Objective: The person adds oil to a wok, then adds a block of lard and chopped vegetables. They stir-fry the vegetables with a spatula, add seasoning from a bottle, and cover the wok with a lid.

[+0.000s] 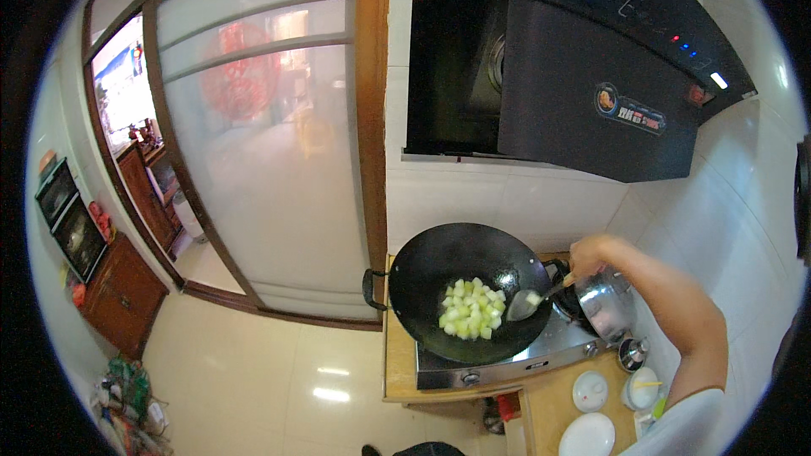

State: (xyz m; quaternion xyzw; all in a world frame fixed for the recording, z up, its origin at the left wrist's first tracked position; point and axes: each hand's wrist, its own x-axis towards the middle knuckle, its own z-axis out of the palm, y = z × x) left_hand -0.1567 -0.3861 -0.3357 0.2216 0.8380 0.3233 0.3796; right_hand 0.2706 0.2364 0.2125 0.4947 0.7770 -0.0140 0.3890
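My right hand (589, 254) grips the handle of a metal cooking spatula (523, 305). The spatula's blade rests inside a large black wok (469, 244), at the right of the food, with a pale piece stuck near its neck. Diced pale-green vegetable pieces (472, 309) lie in a heap at the bottom of the wok. The wok sits on a steel gas stove (507, 364), one loop handle pointing left and the other towards my hand. Out of view is my left hand.
A shiny metal pot (605, 304) stands right of the wok, below my forearm. White lidded jars (590, 391) and a white plate (587, 436) lie on the wooden counter (545, 405). The black range hood (595, 88) hangs above. A frosted sliding door (272, 190) is at left.
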